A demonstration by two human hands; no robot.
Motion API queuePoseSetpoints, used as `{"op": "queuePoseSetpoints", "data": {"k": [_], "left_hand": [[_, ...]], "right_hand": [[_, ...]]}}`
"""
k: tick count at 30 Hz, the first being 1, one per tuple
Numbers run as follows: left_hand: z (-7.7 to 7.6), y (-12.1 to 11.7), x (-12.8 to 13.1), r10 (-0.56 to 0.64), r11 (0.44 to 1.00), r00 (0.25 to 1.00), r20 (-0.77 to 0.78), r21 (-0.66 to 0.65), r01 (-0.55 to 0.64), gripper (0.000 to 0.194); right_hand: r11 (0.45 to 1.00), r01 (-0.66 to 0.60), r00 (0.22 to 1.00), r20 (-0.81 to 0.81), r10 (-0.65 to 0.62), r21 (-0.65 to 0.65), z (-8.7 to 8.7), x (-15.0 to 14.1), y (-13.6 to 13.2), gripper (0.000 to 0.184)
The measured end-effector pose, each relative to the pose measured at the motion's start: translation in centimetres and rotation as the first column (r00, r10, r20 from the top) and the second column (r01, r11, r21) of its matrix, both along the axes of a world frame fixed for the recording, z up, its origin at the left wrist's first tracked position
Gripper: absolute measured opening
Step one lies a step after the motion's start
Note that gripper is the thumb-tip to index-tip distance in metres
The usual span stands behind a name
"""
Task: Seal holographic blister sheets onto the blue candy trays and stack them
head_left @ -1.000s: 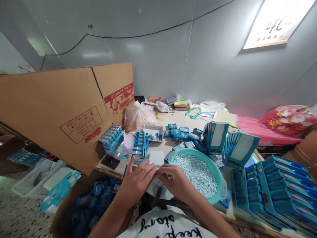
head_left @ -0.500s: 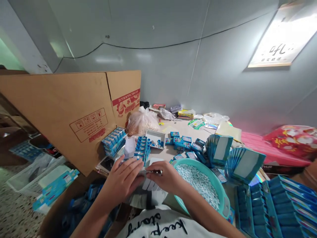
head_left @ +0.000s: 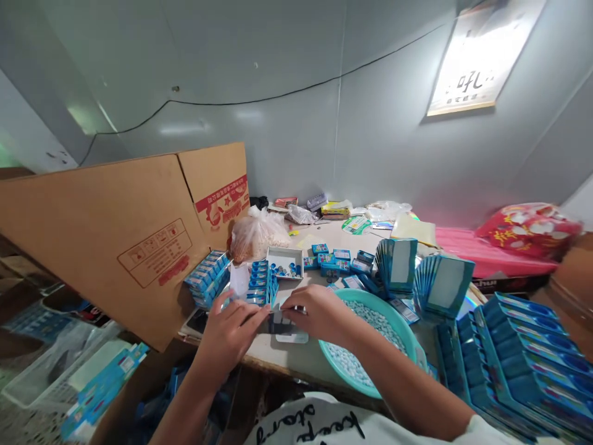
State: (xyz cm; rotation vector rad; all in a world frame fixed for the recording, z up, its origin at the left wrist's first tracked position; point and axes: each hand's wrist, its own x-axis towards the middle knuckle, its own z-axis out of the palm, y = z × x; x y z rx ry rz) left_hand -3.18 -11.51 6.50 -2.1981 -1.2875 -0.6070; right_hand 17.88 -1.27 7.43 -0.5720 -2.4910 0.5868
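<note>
My left hand [head_left: 229, 330] and my right hand [head_left: 319, 314] hold a flat, dark, glossy sheet [head_left: 273, 325] between them, possibly foil, just above the table. A white card [head_left: 291, 337] lies partly hidden beneath it. Upright stacks of small blue boxes [head_left: 260, 282] stand just beyond my left hand. My right wrist passes over the rim of a teal basin [head_left: 393, 321] filled with pale blue tablets [head_left: 352, 364]. A white tray of small items [head_left: 285, 262] sits behind my hands.
Rows of blue cartons [head_left: 514, 358] fill the right foreground, and fanned blue-edged cards [head_left: 442, 285] stand behind them. A large cardboard panel [head_left: 115, 241] rises at the left. A plastic bag of pale tablets [head_left: 257, 236] rests near it. Loose boxes lie beyond.
My hands have spread slightly apart, and the sheet between them now looks darker. The view has tilted, leaving the basin lower in the frame and more of the table showing in front.
</note>
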Motion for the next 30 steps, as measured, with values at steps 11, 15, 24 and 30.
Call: {"op": "queuePoseSetpoints", "data": {"k": [11, 15, 24, 30], "left_hand": [[0.9, 2.9, 2.3, -0.112, 0.978, 0.992, -0.052, 0.169, 0.119, 0.035], [0.9, 3.3, 2.8, -0.147, 0.967, 0.988, -0.041, 0.206, 0.152, 0.024], [2.3, 4.1, 3.0, -0.121, 0.981, 0.993, 0.012, 0.156, 0.118, 0.03], [2.7, 4.4, 3.4, -0.102, 0.994, 0.991, 0.088, 0.046, 0.098, 0.015]], "right_hand": [[0.998, 0.057, 0.966, -0.254, -0.056, -0.003, 1.1, 3.5, 0.1, 0.021], [0.989, 0.139, 0.961, -0.249, -0.124, 0.043, 1.1, 3.9, -0.1, 0.022], [0.981, 0.163, 0.971, -0.192, -0.141, 0.104, 0.9, 3.8, -0.6, 0.025], [0.977, 0.178, 0.97, -0.188, -0.154, 0.12, 1.0, 3.6, -0.4, 0.023]]}}
